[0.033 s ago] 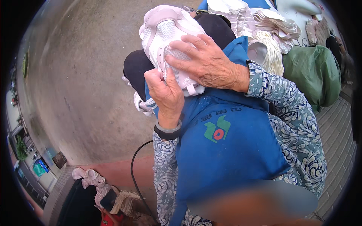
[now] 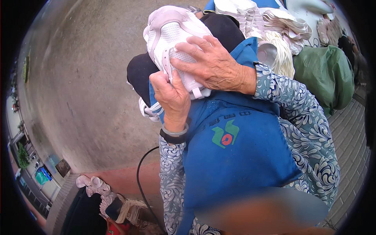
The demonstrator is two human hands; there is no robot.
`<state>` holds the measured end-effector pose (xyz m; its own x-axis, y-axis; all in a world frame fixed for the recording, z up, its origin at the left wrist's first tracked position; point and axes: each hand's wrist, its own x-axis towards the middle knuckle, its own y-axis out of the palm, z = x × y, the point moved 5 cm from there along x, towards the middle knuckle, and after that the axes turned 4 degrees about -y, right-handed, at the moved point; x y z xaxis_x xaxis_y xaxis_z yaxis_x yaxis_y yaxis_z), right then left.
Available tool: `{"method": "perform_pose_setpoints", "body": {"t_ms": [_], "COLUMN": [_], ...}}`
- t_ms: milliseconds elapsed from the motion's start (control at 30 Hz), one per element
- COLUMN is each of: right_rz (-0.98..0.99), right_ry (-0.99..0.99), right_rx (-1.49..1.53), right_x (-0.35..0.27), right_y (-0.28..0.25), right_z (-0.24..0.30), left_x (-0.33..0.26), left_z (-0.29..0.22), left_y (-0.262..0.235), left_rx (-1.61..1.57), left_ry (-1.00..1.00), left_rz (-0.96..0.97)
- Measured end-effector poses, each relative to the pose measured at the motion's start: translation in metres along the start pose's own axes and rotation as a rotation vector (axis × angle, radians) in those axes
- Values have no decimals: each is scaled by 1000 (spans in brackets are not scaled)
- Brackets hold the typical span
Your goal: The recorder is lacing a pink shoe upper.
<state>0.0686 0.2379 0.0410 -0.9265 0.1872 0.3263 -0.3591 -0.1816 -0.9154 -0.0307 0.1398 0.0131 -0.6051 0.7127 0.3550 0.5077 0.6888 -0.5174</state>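
While right hand lies spread across pink-and-white shoe, left hand curled at its lower left edge, pinching it, shoe over dark-clad knees.

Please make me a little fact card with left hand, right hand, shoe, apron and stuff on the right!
Left hand: curled at the edge of the shoe; grip unclear
Right hand: fingers spread over the shoe
Shoe: white and pale pink, toe away from the apron
Apron: blue, green-and-red mark
On the right: green bag, pale strands
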Motion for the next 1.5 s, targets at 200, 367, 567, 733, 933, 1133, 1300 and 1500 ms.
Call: {"method": "perform_pose_setpoints", "body": {"t_ms": [200,367,567,733,933,1133,1300,1500], "right_rz": [-125,-66,-182,-123,-288,30,-46,443], "right_ry": [10,227,192,204,158,-6,-212,191], "right_rx": [170,212,183,229,289,869,906,1283], "right_x": [-4,-32,-37,-32,-42,-11,16,0], "right_y": [1,-14,1,-11,-59,-47,-13,-52], "right_z": [-18,-27,-30,-31,-35,26,48,3], "left_x": [-2,10,8,16,32,29,21,29], "left_z": [11,-18,-13,-12,-4,-52,-90,-15], "left_y": [6,5,20,4,-81,-98,-53,-148], "left_rx": [7,240,264,166,-621,-914,-1114,-1314], "left_ry": [-74,102,91,177,-430,-333,-227,-270], "left_rz": [64,107,204,122,-164,-183,150,-199]}}
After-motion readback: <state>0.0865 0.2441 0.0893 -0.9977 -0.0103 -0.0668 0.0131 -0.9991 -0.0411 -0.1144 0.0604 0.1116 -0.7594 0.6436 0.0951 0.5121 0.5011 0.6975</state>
